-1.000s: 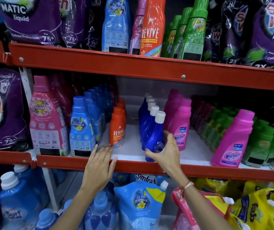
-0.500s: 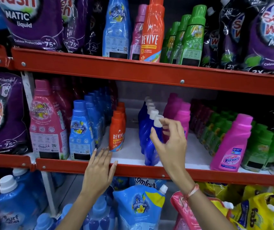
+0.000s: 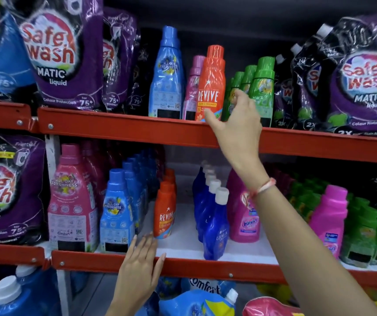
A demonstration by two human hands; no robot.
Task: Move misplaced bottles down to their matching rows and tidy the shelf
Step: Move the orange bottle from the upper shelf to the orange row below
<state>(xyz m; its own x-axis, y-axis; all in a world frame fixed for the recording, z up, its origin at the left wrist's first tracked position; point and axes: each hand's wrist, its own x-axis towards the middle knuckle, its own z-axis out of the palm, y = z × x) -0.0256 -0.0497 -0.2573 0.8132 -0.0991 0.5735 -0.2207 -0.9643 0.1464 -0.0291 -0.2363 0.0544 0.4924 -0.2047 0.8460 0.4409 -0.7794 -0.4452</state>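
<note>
On the upper shelf a tall orange Revive bottle stands between a pink bottle and a row of green bottles; a blue Comfort bottle stands to their left. My right hand is raised beside the orange bottle's lower right, fingers apart, thumb near its base, holding nothing. My left hand rests flat and open on the middle shelf's red edge. On the middle shelf stand rows of small orange Revive bottles, dark blue Ujala bottles, blue Comfort bottles and pink Vanish bottles.
Purple Safewash pouches fill the upper shelf's left and right ends and the middle left. A lone pink Vanish bottle stands before green bottles at middle right. Refill pouches and blue jugs sit below.
My right hand let go of the front dark blue bottle on the middle shelf and rose to the orange Revive bottle above. The view tilted upward. My left hand stayed on the shelf edge.
</note>
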